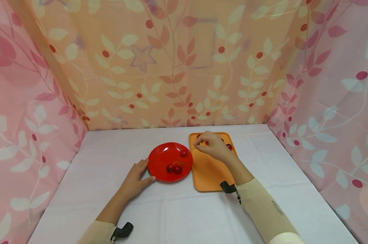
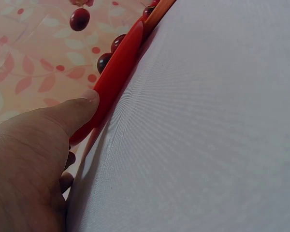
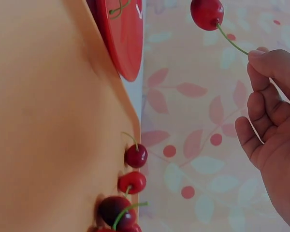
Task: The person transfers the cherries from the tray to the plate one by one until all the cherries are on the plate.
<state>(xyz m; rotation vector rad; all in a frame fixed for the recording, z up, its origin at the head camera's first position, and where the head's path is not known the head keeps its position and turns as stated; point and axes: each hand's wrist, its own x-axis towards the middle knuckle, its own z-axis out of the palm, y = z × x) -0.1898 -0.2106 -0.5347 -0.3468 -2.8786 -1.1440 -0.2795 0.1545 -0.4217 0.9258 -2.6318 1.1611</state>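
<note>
A cherry (image 3: 207, 13) hangs in the air over the right-hand part of the red plate (image 1: 159, 156), clear of its surface, its thin green stem (image 3: 232, 41) forming the long axis, rising on a slant from the fruit toward the right with a slight bend, the round body at the low end; two more cherries (image 1: 177, 169) lie side by side in the plate, stems arching over to the right, while the orange tray (image 1: 206, 173) lies close along the plate's right side, its long axis running away from the person, with a row of loose cherries (image 3: 137, 155) at its far end, some of them hidden from the head view by the right hand (image 1: 214, 147), which reaches across the tray from the near right, thumb and forefinger pinching the stem, the other fingers bent; the left hand (image 1: 135, 181) touches the plate's left rim, relaxed and spread, thumb at the near edge, forearm slanting in from the near left
</note>
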